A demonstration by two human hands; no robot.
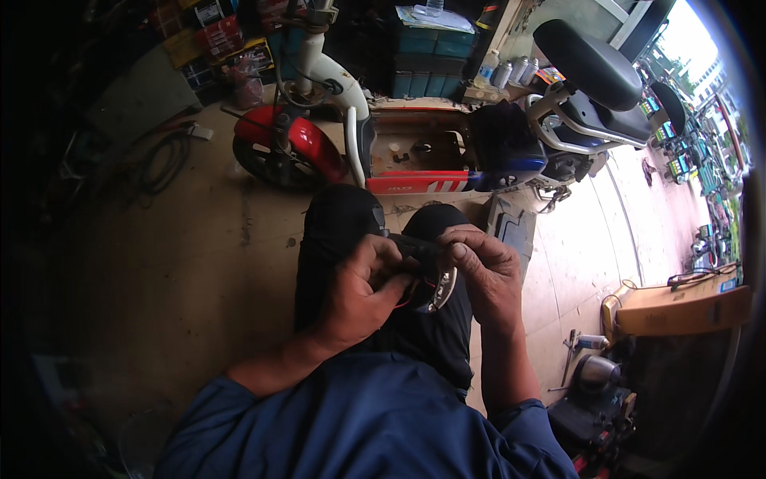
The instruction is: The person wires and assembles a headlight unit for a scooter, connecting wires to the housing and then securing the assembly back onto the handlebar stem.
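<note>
Above my lap I hold a small black part with a shiny curved rim (pixel 441 295) and a thin red wire. I cannot make out its exact kind. My left hand (pixel 363 283) is closed on its left side, thumb and fingers bent toward the wire. On the other side my right hand (pixel 488 275) pinches the upper edge between thumb and fingers. The fingers hide much of the part. Just beyond my knees stands an electric scooter (pixel 419 185) with a red front fender (pixel 307 144), its footboard compartment uncovered.
A grey plastic panel (pixel 511 227) lies beside my right knee. To the right are a cardboard box (pixel 678 310) and a dark machine (pixel 594 407). Teal boxes (pixel 431 44) and spray cans (pixel 519 70) stand behind the scooter. A coiled cable (pixel 163 160) lies on the floor at left.
</note>
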